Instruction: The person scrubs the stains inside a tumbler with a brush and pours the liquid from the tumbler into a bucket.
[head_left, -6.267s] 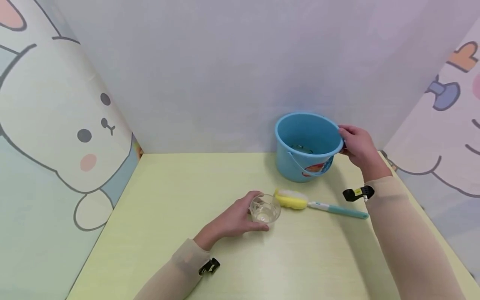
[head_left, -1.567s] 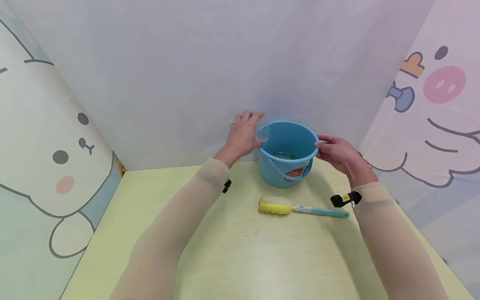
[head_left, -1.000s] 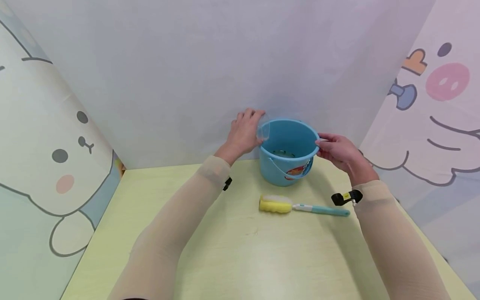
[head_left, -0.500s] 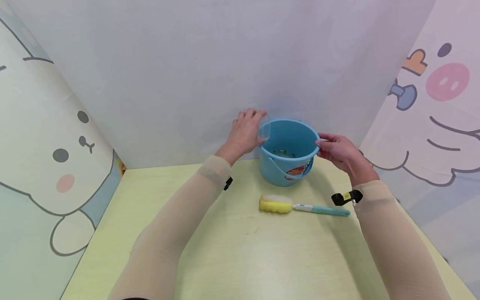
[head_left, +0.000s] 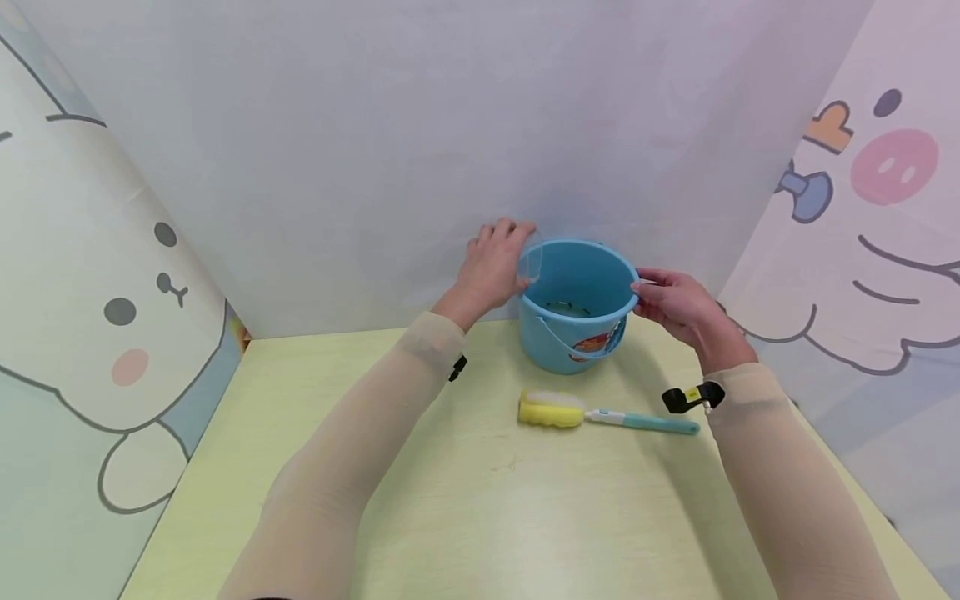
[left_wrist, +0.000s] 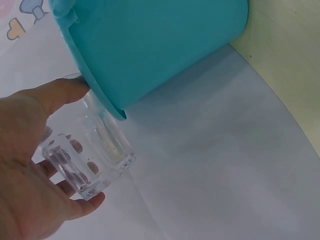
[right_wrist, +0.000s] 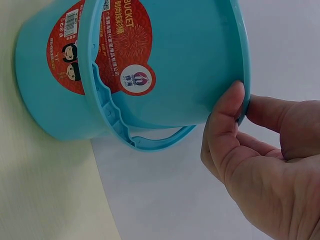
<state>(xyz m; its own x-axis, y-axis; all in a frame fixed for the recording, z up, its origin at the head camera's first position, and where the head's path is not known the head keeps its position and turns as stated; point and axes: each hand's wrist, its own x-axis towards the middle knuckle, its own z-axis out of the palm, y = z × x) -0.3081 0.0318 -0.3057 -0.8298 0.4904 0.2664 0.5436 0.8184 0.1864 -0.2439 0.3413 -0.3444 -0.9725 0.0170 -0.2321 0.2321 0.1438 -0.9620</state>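
A light blue bucket [head_left: 558,342] stands upright at the back of the table, its handle hanging down in front. Tilted at its left rim is a clear cup [left_wrist: 95,145], gripped by my left hand [head_left: 491,267] with the mouth toward the bucket's inside. Fingers and thumb wrap the cup, and in the left wrist view the thumb [left_wrist: 62,94] lies close to the rim. My right hand [head_left: 678,307] pinches the opposite rim between thumb and fingers. Something clear with dark marks shows at the bucket's bottom, too small to tell.
In front of the bucket lies a bottle brush [head_left: 551,410] with a yellow sponge head and a teal handle. A few small wet-looking marks [head_left: 510,463] show on the pale yellow table [head_left: 330,367]. A white wall [head_left: 360,167] rises right behind the bucket.
From low near the brush, my left hand has lifted the cup up to the bucket's left rim and tipped it. Over the last second it shifts only slightly right; my right hand stays on the rim.
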